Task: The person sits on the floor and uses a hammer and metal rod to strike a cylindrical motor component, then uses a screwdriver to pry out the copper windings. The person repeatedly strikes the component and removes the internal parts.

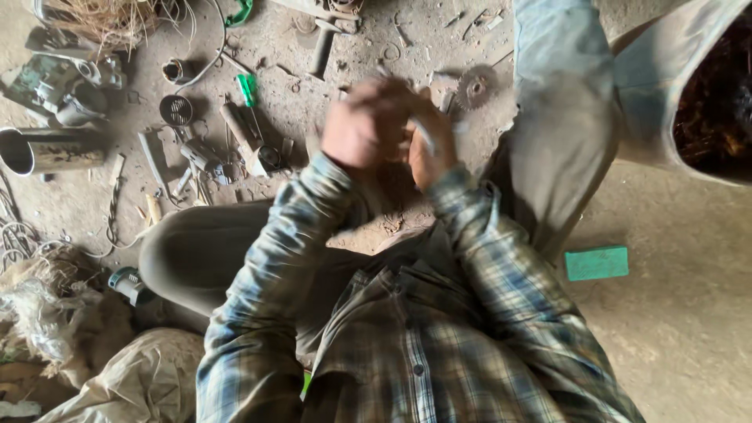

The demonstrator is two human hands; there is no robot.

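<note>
Both grips closed together, left hand [366, 125], right hand [429, 149], contents blurred

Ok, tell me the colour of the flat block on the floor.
Green; the flat block shows best in the head view.

Clad in a long-sleeved plaid shirt [439, 352] of faded blue, grey and tan checks, buttoned down the front with small dark buttons along the placket. Collar open and slightly rumpled at the neck. Both sleeves full length, cuffs reaching the wrists, cloth creased and dusty along the forearms. Left hand [364, 125] and right hand [431, 149] bare, without gloves, rings or a watch in sight, both blurred. Below the shirt, dull olive-grey trousers [200, 251], plain and worn, stretched smooth over the knee. A sliver of bright green [306, 382] peeking out at the shirt's lower hem.
</note>
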